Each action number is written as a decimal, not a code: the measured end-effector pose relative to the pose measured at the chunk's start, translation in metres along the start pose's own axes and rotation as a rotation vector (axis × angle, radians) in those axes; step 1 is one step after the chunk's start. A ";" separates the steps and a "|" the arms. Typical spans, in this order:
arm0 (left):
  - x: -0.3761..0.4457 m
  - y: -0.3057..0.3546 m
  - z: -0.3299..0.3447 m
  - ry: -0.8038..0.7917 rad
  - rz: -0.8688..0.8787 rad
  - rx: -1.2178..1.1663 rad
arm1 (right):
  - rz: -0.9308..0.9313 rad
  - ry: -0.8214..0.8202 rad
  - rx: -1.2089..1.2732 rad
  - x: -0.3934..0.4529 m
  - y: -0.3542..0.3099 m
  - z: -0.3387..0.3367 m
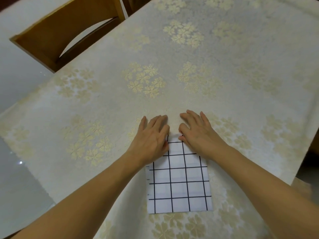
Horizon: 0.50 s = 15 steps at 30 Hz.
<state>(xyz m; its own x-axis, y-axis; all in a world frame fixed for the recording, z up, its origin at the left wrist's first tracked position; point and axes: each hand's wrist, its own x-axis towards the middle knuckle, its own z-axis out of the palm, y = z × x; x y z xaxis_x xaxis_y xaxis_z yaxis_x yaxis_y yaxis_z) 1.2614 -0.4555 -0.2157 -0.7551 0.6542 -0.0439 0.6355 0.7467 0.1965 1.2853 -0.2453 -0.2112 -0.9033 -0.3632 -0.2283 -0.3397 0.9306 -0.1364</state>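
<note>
A folded white cloth with a black grid pattern (pixel 179 183) lies flat near the front of the table. My left hand (pixel 151 135) rests on its far left corner, fingers straight and pointing away from me. My right hand (pixel 198 131) lies on the far right corner, fingers spread and mostly straight, thumb tucked toward the cloth's far edge. Both hands cover the cloth's far edge, so its shape there is hidden.
The table carries a cream tablecloth with pale gold flower clusters (pixel 143 80). A wooden chair (pixel 57 35) stands at the far left edge. The tablecloth's edge (pixel 27 150) runs along the left, with glossy grey floor beyond it.
</note>
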 end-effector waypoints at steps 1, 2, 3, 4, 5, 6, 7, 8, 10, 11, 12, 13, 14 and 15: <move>0.001 -0.001 0.000 0.002 0.003 -0.008 | -0.022 0.039 -0.013 -0.002 -0.001 0.000; 0.002 -0.002 -0.001 0.005 0.009 -0.017 | -0.036 0.084 -0.024 -0.004 -0.001 -0.002; 0.003 -0.003 -0.002 0.010 0.019 -0.025 | -0.043 0.122 -0.030 -0.006 -0.002 -0.004; 0.003 -0.003 -0.003 0.018 0.031 -0.031 | -0.049 0.147 -0.035 -0.008 -0.002 -0.006; 0.004 -0.004 -0.003 0.029 0.043 -0.035 | -0.055 0.164 -0.038 -0.010 -0.003 -0.007; 0.003 -0.004 -0.003 0.038 0.052 -0.039 | -0.062 0.174 -0.033 -0.010 -0.002 -0.010; 0.003 -0.003 -0.004 0.048 0.060 -0.045 | -0.070 0.183 -0.018 -0.010 -0.001 -0.012; 0.001 -0.002 -0.005 0.058 0.067 -0.053 | -0.070 0.191 0.006 -0.010 0.001 -0.016; -0.002 0.001 -0.009 0.080 0.084 -0.051 | -0.063 0.173 0.061 -0.010 0.003 -0.024; -0.004 0.003 -0.011 0.094 0.095 -0.036 | -0.067 0.136 0.079 -0.010 0.003 -0.028; -0.007 0.004 -0.013 0.112 0.107 -0.015 | -0.075 0.091 0.095 -0.009 0.003 -0.033; -0.009 0.006 -0.016 0.130 0.115 0.003 | -0.086 0.053 0.100 -0.008 0.001 -0.037; -0.012 0.008 -0.019 0.147 0.118 0.013 | -0.098 0.026 0.091 -0.008 -0.001 -0.040; -0.015 0.011 -0.022 0.162 0.114 0.016 | -0.110 0.017 0.067 -0.008 -0.003 -0.043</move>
<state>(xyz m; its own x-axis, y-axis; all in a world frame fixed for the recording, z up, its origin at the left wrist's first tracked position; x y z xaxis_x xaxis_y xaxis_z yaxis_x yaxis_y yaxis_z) 1.2762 -0.4597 -0.1910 -0.6936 0.7074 0.1358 0.7196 0.6718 0.1758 1.2827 -0.2434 -0.1672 -0.8661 -0.4615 -0.1918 -0.4192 0.8798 -0.2241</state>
